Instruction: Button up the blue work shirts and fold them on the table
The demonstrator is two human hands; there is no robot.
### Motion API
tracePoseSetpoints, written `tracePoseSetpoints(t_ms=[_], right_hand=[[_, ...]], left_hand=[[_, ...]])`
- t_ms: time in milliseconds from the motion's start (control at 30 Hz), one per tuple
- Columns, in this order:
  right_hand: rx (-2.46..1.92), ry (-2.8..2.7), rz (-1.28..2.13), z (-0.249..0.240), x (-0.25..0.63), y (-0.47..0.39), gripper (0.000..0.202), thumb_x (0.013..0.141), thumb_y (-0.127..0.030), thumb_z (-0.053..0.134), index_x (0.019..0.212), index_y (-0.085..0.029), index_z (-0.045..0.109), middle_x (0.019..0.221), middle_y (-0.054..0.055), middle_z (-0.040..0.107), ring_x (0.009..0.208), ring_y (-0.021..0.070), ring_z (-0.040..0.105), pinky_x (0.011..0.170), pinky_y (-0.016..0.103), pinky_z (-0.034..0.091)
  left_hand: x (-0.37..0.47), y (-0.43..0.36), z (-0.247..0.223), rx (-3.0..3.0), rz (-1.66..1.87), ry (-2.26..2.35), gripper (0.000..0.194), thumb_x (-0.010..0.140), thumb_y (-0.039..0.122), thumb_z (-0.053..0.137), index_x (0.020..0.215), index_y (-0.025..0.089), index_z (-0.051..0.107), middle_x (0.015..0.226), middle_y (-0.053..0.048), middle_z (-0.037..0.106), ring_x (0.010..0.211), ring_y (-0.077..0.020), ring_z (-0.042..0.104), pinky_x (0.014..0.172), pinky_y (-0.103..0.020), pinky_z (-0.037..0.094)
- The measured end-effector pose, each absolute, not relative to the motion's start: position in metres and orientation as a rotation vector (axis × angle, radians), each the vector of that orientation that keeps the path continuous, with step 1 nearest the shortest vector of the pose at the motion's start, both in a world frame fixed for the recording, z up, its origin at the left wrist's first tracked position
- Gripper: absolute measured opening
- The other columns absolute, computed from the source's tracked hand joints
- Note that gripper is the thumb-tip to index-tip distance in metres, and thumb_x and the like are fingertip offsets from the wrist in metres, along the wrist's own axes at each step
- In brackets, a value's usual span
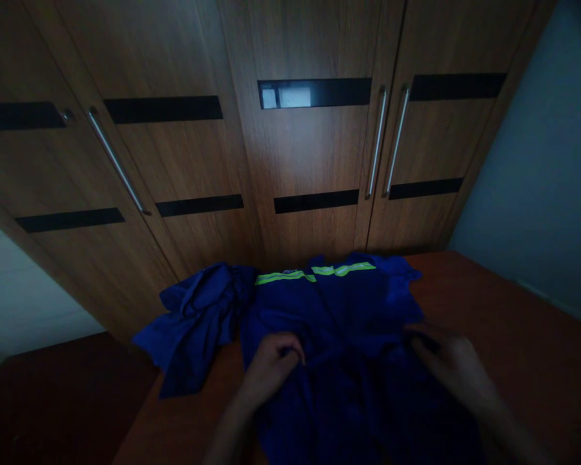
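Observation:
A dark blue work coverall [329,316] with yellow-green reflective strips across its chest lies spread in front of me. My left hand [275,361] is over its left side near the waist, fingers curled and closed on the cloth. At the opposite edge, my right hand [448,365] is closed too, with dark fabric between thumb and fingers; it is slightly blurred. One sleeve [198,316] lies bunched and crumpled to the left. The lower part of the coverall runs toward me in dark folds and leaves the bottom of the view.
The coverall rests on a reddish-brown wooden surface [523,361]. Behind it stands a tall wooden wardrobe [310,148] with black inlays and long metal handles [377,142]. A bluish wall [542,174] rises at the right. The room is dim.

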State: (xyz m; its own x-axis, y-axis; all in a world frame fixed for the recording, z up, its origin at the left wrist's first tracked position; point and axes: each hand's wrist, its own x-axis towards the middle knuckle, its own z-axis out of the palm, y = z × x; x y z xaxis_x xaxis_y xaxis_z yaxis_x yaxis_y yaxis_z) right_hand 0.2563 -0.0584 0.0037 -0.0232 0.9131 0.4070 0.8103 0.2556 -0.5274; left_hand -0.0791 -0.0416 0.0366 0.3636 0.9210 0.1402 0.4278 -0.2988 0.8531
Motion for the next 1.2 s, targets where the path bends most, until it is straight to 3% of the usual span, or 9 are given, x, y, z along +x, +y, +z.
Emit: tracePoseSetpoints(t_ms=[133, 233, 333, 467, 600, 767, 967, 1100, 1200], right_hand=[[-1.738, -2.135, 0.194, -0.006, 0.249, -0.048, 0.028, 0.078, -0.015, 0.044, 0.088, -0.021, 0.069, 0.091, 0.007, 0.068, 0.083, 0.0228, 0.065, 0.078, 0.037, 0.05], [-1.705, -2.153, 0.031, 0.008, 0.231, -0.045, 0.043, 0.07, -0.009, 0.047, 0.106, -0.019, 0.067, 0.108, 0.01, 0.066, 0.099, 0.0259, 0.061, 0.087, 0.04, 0.046], [-1.617, -2.116, -0.028, 0.032, 0.199, -0.042, 0.038, 0.078, -0.019, 0.05, 0.115, -0.017, 0.062, 0.114, 0.011, 0.064, 0.106, 0.026, 0.058, 0.092, 0.039, 0.044], [-1.659, -2.153, 0.03, 0.048, 0.15, -0.027, 0.028, 0.087, -0.035, 0.048, 0.102, -0.019, 0.064, 0.099, 0.01, 0.067, 0.094, 0.0241, 0.062, 0.079, 0.034, 0.047], [-1.821, -2.213, 0.217, 0.038, 0.134, -0.001, 0.019, 0.085, -0.028, 0.05, 0.084, -0.02, 0.066, 0.086, 0.008, 0.07, 0.083, 0.0219, 0.066, 0.067, 0.028, 0.044], [-1.756, -1.864, 0.517, 0.009, 0.172, 0.021, 0.027, 0.091, -0.034, 0.042, 0.083, -0.023, 0.065, 0.083, 0.002, 0.071, 0.079, 0.0167, 0.066, 0.066, 0.024, 0.043], [-2.043, -1.797, 0.314, -0.015, 0.191, 0.011, 0.026, 0.092, -0.032, 0.039, 0.086, -0.021, 0.062, 0.08, 0.008, 0.069, 0.073, 0.0239, 0.066, 0.062, 0.031, 0.043], [-1.701, -1.914, 0.032, -0.008, 0.174, 0.0, 0.021, 0.09, -0.018, 0.039, 0.092, -0.018, 0.06, 0.092, 0.01, 0.065, 0.09, 0.0239, 0.061, 0.078, 0.035, 0.045], [-1.281, -2.048, 0.123, -0.001, 0.164, -0.009, 0.021, 0.092, -0.018, 0.039, 0.099, -0.021, 0.058, 0.099, 0.007, 0.063, 0.096, 0.0193, 0.058, 0.086, 0.032, 0.044]], left_hand=[[-0.069, -0.04, 0.021, 2.168, 0.511, 1.481, 0.023, 0.071, 0.014, 0.045, 0.07, 0.023, 0.066, 0.076, -0.001, 0.066, 0.073, -0.0172, 0.062, 0.067, -0.026, 0.04], [-0.061, -0.046, 0.026, 2.339, 0.428, 1.676, 0.02, 0.072, 0.013, 0.047, 0.072, 0.023, 0.064, 0.083, -0.004, 0.063, 0.077, -0.019, 0.061, 0.069, -0.029, 0.04], [-0.048, -0.051, 0.047, 2.479, 0.513, 1.783, 0.021, 0.072, 0.011, 0.048, 0.083, 0.022, 0.063, 0.091, -0.006, 0.061, 0.089, -0.0221, 0.057, 0.08, -0.034, 0.04], [-0.025, -0.048, 0.061, 2.547, 0.533, 1.663, 0.018, 0.081, 0.02, 0.048, 0.093, 0.022, 0.061, 0.095, -0.006, 0.06, 0.093, -0.0219, 0.056, 0.084, -0.034, 0.04], [-0.009, -0.032, 0.039, 2.523, 0.419, 1.568, 0.019, 0.08, 0.033, 0.056, 0.094, 0.022, 0.061, 0.095, -0.006, 0.064, 0.089, -0.0231, 0.059, 0.077, -0.033, 0.043], [-0.004, -0.017, 0.003, 2.362, 0.55, 1.474, 0.016, 0.086, 0.021, 0.046, 0.084, 0.022, 0.062, 0.084, -0.002, 0.068, 0.079, -0.0173, 0.063, 0.069, -0.026, 0.042], [0.002, -0.017, -0.005, 2.292, 0.791, 1.421, 0.021, 0.084, 0.015, 0.046, 0.081, 0.021, 0.066, 0.078, -0.002, 0.066, 0.075, -0.0156, 0.061, 0.069, -0.025, 0.041], [0.0, -0.018, -0.005, 2.186, 0.895, 1.42, 0.021, 0.082, 0.013, 0.048, 0.079, 0.021, 0.067, 0.075, -0.001, 0.067, 0.072, -0.0145, 0.061, 0.067, -0.024, 0.04], [-0.003, -0.018, -0.005, 2.118, 0.938, 1.409, 0.022, 0.08, 0.013, 0.048, 0.079, 0.02, 0.069, 0.075, -0.001, 0.068, 0.071, -0.0144, 0.061, 0.066, -0.024, 0.04]])
